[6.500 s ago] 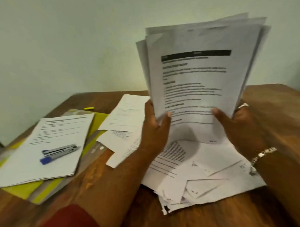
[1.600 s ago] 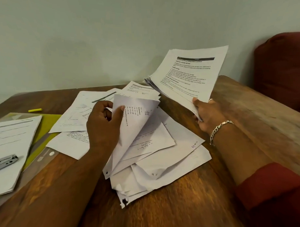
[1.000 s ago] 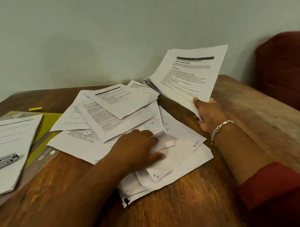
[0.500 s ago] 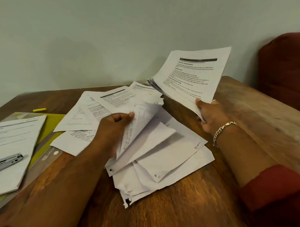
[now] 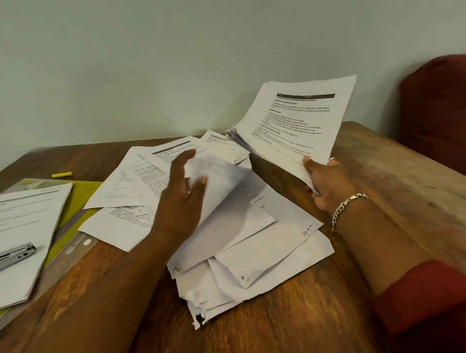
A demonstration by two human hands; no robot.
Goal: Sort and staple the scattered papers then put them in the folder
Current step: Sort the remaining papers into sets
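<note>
At the far left of the wooden table [image 5: 298,327], a silver stapler [image 5: 11,256] lies on a neat stack of printed sheets [image 5: 20,231], which rests on a yellow-green folder [image 5: 76,197] inside a clear plastic sleeve [image 5: 75,245]. A small yellow highlighter [image 5: 62,175] sits beyond it, near the wall. In the middle spreads the scattered pile of papers [image 5: 255,244], some printed side up, some blank, one with a torn, blackened corner at the near edge. The left hand [image 5: 184,201] is over that pile, thumb and fingers pinching a curling sheet [image 5: 221,182] lifted off the heap. To the right, the right hand [image 5: 326,183], with a chain bracelet [image 5: 346,205] at the wrist, grips the lower corner of a sorted bundle of printed pages [image 5: 296,121], held tilted up off the table. A dark red cushion [image 5: 441,111] sits at the far right edge.
</note>
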